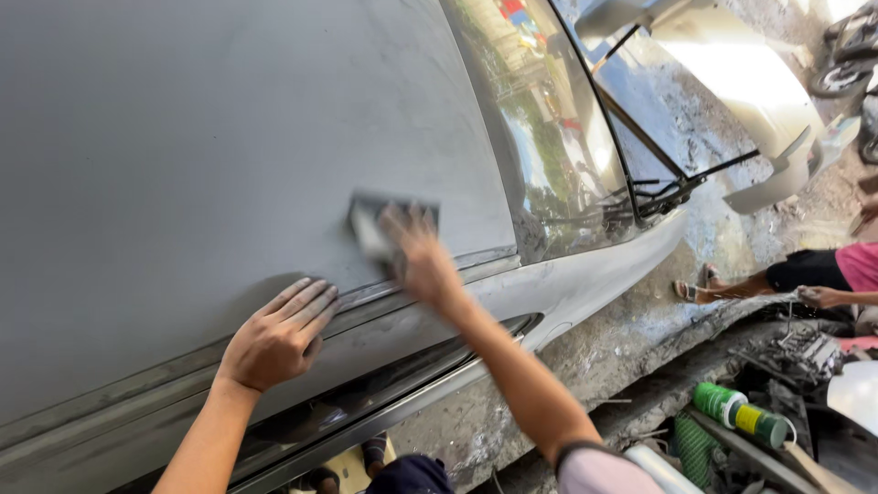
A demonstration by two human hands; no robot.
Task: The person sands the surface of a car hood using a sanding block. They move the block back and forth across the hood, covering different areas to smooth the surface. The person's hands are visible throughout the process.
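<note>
Grey sanding block (pixel 375 227), flat and blurred, sits at frame centre against the matt grey primed car roof panel (pixel 183 137). Right hand (pixel 422 261) closes its grip on the block; left hand (pixel 279 337) lies flat, fingers spread, holding nothing. Step judged: sanding primer. Next stroke needs even pressure, clear of the windscreen (pixel 549 137).

Grey car roof (pixel 183 137), dull & dusty, carries a grey sanding sheet (pixel 370 224) flat on it nr the windscreen edge. Left hand (pixel 279 334) lies flat, right hand (pixel 416 256) presses on sheet.
</note>
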